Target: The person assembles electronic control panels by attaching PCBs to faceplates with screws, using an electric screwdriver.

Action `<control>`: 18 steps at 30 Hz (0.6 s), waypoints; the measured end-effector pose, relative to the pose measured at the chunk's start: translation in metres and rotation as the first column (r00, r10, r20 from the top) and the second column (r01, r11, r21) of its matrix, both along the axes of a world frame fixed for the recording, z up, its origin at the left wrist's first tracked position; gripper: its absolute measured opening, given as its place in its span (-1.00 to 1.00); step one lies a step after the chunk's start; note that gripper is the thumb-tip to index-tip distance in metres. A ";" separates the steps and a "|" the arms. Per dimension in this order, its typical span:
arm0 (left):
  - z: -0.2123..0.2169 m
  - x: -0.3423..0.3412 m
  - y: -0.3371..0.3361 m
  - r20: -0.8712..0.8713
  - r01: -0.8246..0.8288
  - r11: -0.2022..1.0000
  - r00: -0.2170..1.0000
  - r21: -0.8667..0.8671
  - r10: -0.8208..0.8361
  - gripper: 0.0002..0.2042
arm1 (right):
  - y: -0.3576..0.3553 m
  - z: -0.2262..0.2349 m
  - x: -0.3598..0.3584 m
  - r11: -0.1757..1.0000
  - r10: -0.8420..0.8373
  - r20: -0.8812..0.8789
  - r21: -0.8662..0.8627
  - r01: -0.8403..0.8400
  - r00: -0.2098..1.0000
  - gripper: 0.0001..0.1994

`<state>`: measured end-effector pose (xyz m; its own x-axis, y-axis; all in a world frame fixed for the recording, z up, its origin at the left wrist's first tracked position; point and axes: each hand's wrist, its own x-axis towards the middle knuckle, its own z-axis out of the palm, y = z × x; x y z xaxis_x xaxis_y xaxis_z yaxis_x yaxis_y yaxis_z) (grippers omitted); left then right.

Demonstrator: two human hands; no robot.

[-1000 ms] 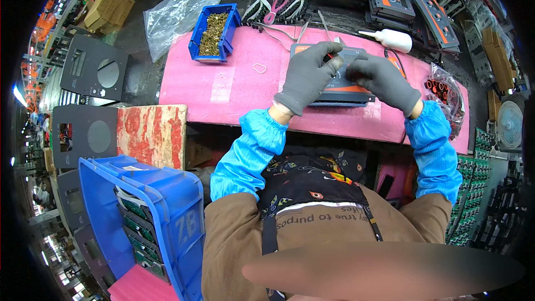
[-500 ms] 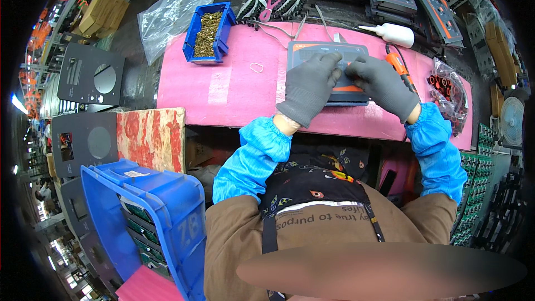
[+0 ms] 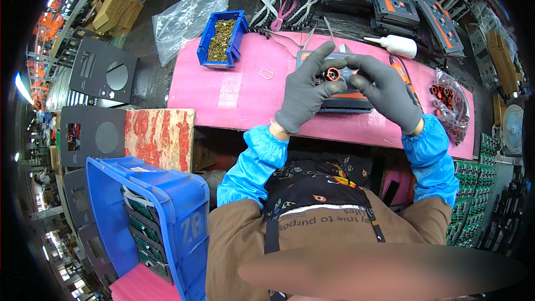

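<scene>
A small black knob with an orange ring is held up between the thumb and fingers of my left hand, its hollow side facing up. My right hand is close beside it on the right, thumb and forefinger curved and apart, with nothing visible between them. Both hands wear grey gloves. Beneath them a grey-blue and orange control panel lies on the pink mat; the hands cover much of its face.
A blue bin of brass-coloured small parts stands left of the panel, near a pale loop. To the right are a white squeeze bottle, an orange-handled tool and a bag of knobs. Stacked panels stand behind.
Both hands have lifted off the panel's face and turned, bringing the orange-ringed knob into sight in my left fingers. My right forefinger and thumb have spread. The whole view has shifted slightly.
</scene>
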<state>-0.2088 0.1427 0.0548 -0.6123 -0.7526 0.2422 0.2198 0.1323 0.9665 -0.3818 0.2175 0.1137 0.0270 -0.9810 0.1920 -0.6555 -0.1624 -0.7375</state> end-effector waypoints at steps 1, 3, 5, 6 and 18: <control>-0.001 -0.001 0.003 -0.093 -0.020 0.999 0.995 0.048 0.025 -0.36 | 0.000 -0.001 0.002 1.000 0.003 0.002 -0.003 -0.003 1.000 -0.76; -0.003 -0.001 0.003 -0.187 -0.030 0.996 0.981 0.088 0.047 -0.39 | -0.004 -0.007 0.003 0.949 -0.121 0.665 0.296 -0.112 0.737 -0.75; -0.005 0.001 0.002 -0.136 -0.023 1.000 0.990 0.018 0.025 -0.43 | -0.005 -0.009 0.009 0.939 -0.106 0.736 0.296 -0.177 0.668 -0.68; 0.000 0.000 0.003 -0.081 -0.059 0.992 0.995 -0.112 0.050 -0.47 | -0.005 -0.008 0.018 0.939 -0.116 0.817 0.275 -0.205 0.565 -0.66; 0.005 0.016 -0.009 0.334 -0.022 0.874 0.919 -0.486 0.208 -0.47 | -0.006 -0.008 -0.009 0.996 -0.018 0.309 0.090 -0.010 0.951 -0.69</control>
<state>-0.1926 0.1334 0.0600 -0.6416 -0.6789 0.3570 -0.1804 0.5859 0.7900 -0.3912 0.2116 0.1057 -0.0237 -0.9945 0.1016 -0.3935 -0.0842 -0.9155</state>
